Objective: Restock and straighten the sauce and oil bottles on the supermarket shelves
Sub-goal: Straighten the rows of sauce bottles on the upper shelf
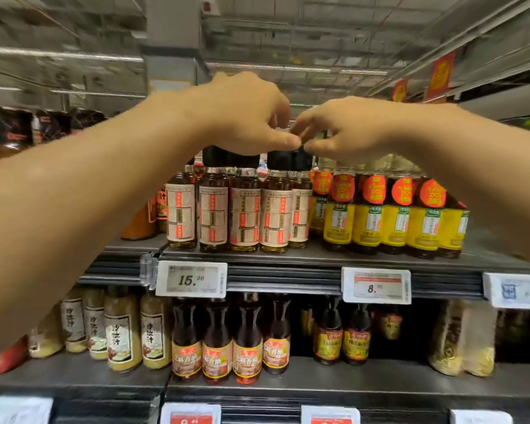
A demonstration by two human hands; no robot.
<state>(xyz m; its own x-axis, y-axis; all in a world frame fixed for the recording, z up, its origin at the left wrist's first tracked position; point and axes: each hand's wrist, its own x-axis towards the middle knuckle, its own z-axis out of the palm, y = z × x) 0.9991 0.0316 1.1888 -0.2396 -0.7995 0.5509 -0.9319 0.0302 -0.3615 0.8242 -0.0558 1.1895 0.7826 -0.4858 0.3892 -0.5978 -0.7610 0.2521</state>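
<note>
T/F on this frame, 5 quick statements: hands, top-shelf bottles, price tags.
1. Both hands are at the black caps of the white-labelled oil bottles on the upper shelf. True: left hand and right hand meet above them.
2. The yellow-labelled bottles with red round stickers stand left of the white-labelled ones. False: they stand to the right.
3. The white electronic price tag under the white-labelled bottles reads 15.00. True.
4. The right hand holds a bottle lifted off the shelf. False: no bottle is lifted off the shelf.
5. The lower shelf holds dark bottles with orange labels. True.
</note>
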